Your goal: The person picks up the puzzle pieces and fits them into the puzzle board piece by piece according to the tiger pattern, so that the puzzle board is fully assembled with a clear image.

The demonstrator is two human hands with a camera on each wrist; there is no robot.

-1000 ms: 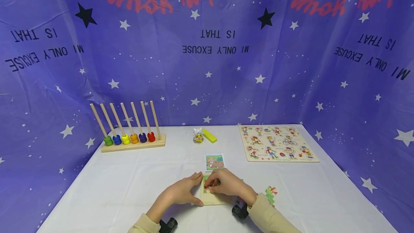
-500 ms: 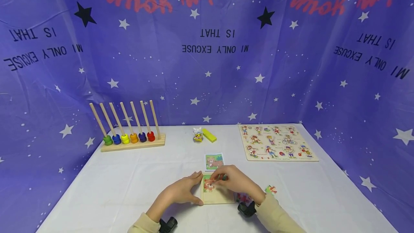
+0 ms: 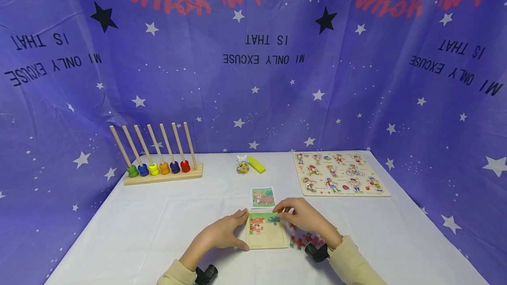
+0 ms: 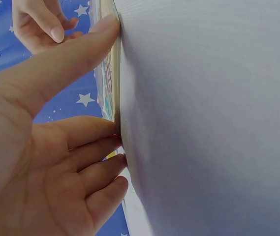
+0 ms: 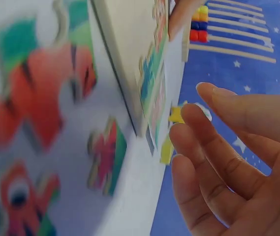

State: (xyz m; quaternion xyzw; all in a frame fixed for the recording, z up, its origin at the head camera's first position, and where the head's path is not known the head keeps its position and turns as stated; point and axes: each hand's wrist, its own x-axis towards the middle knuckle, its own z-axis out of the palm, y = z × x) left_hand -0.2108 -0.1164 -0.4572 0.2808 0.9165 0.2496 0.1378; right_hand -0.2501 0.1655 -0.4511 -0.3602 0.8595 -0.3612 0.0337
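A wooden puzzle tray (image 3: 271, 241) lies on the table with jigsaw pieces along its top and upper left. They form a tiger's face (image 3: 256, 226) and a dark green palm (image 3: 273, 219). My left hand (image 3: 223, 233) rests at the tray's left side, thumb at the near corner and fingertips near the far one. Just off the tray's upper right corner is my right hand (image 3: 303, 214); the right wrist view shows its fingers loosely bent with nothing between them. Loose jigsaw pieces (image 3: 306, 240) lie right of the tray, partly hidden by the right wrist.
A tiger picture card (image 3: 262, 198) lies just beyond the tray. Farther back are a small figurine (image 3: 242, 165) and a yellow block (image 3: 256, 165). A bead rack with upright pegs (image 3: 163, 177) stands back left, and a peg puzzle board (image 3: 336, 175) lies back right.
My right hand has moved from over the tiger's face, rightward off the tray, uncovering the face and the palm. The left hand has stayed at the tray's left side.
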